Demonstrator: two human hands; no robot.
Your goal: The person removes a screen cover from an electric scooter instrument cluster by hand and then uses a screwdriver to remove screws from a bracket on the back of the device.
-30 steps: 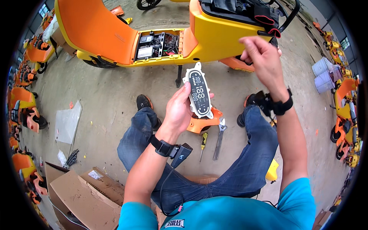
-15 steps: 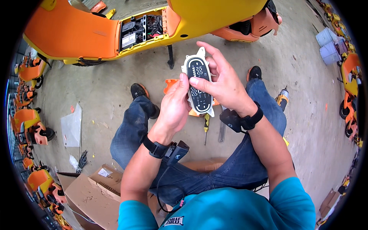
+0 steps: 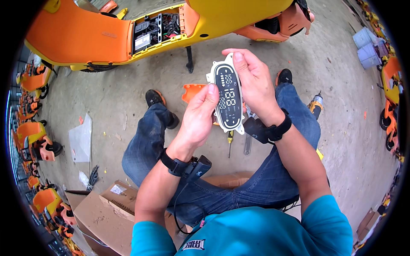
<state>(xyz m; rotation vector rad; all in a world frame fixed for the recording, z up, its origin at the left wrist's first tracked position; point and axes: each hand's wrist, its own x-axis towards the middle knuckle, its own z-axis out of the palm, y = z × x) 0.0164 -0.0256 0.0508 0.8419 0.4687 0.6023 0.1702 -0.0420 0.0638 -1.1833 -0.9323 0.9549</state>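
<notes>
Between both hands I hold an oval scooter dashboard display, with a black face, pale segment markings and a white rim with mounting tabs. My left hand is closed on its lower left edge, thumb on the rim. At the upper right, my right hand grips the rim with the thumb near the top tab and fingers behind. Below, on the floor between my legs, lies an orange plastic part, partly hidden by the hands. A yellow-handled screwdriver and a grey wrench-like flat tool lie nearby.
Ahead stands a yellow and orange scooter with an open compartment of wiring. A yellow power drill rests by my right leg. Cardboard boxes sit at my lower left, a plastic sheet farther left.
The display has shifted slightly right and turned a little more upright. My right thumb has moved off its face up to the top edge, uncovering the middle markings.
</notes>
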